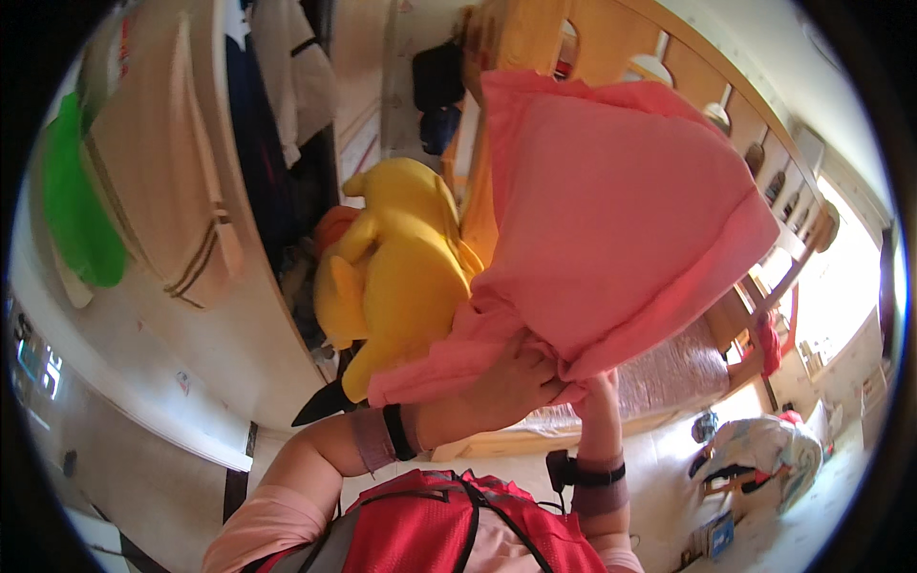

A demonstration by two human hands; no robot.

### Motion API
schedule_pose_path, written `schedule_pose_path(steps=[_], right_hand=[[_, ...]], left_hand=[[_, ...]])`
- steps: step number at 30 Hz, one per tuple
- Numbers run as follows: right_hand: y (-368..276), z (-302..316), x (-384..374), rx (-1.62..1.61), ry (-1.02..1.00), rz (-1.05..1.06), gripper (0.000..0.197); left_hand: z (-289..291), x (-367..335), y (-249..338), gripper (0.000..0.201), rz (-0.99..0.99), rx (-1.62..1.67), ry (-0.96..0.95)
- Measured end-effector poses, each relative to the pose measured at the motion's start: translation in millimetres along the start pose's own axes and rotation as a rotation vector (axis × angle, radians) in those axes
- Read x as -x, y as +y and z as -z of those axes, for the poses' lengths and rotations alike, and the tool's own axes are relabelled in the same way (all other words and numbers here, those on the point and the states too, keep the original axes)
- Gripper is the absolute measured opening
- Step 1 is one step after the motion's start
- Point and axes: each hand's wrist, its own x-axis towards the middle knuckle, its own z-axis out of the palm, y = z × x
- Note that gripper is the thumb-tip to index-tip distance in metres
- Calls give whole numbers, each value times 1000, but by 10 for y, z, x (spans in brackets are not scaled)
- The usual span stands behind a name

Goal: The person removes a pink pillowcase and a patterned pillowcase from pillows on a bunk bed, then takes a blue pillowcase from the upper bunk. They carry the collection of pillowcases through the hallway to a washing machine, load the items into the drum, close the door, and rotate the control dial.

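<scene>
Pink pillow (630, 210), just one, is held up before one bed (680, 368). Two hands pinch its bunched lower cloth: the left hand (519, 384) with curled fingers, the right hand (599, 387) partly covered. One yellow plush toy (413, 253) shows left of it; two black wristbands (401, 432) circle the wrists.

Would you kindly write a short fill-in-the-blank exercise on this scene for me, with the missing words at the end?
1. The left hand and right hand grip a pillow coloured ____.
2. In the picture, the plush toy is to the ____ of the pillow.
3. The plush toy's body is mostly ____.
4. The strap nearest the left hand is ____.
Missing words: pink; left; yellow; black.
</scene>
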Motion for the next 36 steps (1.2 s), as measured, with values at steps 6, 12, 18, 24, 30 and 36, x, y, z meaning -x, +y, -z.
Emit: schedule_pose_path(steps=[6, 12, 18, 24, 30, 36], right_hand=[[327, 399, 263, -168, 474, 82, 34], [278, 789, 659, -179, 739, 129, 35], [99, 1371, 1020, -129, 790, 256, 47], [-127, 1550, 1291, -126, 733, 376, 51], [-114, 1674, 1553, -186, 715, 356, 50], [154, 1841, 1739, 44, 749, 326, 44]], left_hand=[[-501, 153, 316, 46, 36, 62, 51], [-590, 273, 90, 45, 26, 813, -172], [-758, 603, -252, 51, 515, 820, -208], [-916, 632, -163, 70, 357, 990, -286], [-967, 466, -35, 72, 117, 988, -184], [-1075, 174, 131, 81, -67, 829, -342]])
